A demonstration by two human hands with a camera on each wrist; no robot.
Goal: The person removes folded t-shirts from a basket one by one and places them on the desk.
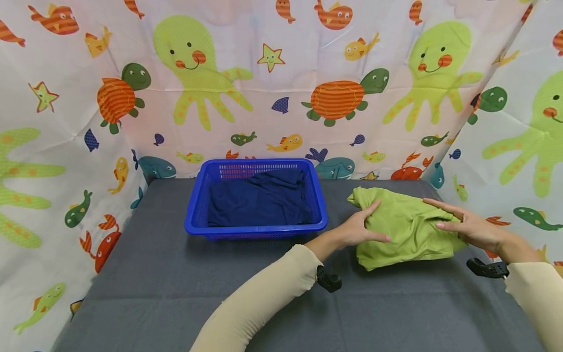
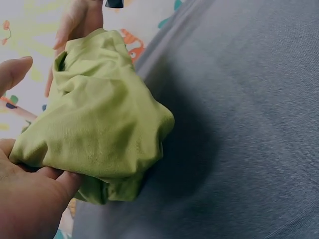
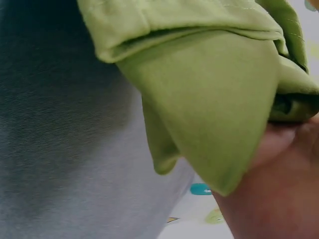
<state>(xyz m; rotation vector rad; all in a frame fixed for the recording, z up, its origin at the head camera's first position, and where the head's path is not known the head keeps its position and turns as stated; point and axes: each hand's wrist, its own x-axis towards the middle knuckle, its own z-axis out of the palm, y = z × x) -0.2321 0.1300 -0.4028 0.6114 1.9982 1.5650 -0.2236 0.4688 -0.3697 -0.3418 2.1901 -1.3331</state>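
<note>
A light-green folded cloth [image 1: 409, 230] with stitched hems is held between both hands at the right of the table, its shadow falling on the grey surface below. My left hand [image 1: 354, 230] grips its left side; in the left wrist view some fingers [image 2: 55, 177] tuck beneath the cloth [image 2: 99, 124]. At its right end my right hand [image 1: 481, 232] holds the other side, thumb lying over the fabric. In the right wrist view a loose corner of the cloth [image 3: 209, 104] hangs down, and most of that hand's fingers are hidden.
A blue plastic basket [image 1: 255, 230] stands left of the hands, near the back of the grey table [image 1: 176, 303]. Inside it lies a dark navy cloth [image 1: 259, 198]. Curtains printed with sea animals [image 1: 272, 88] enclose the back and both sides.
</note>
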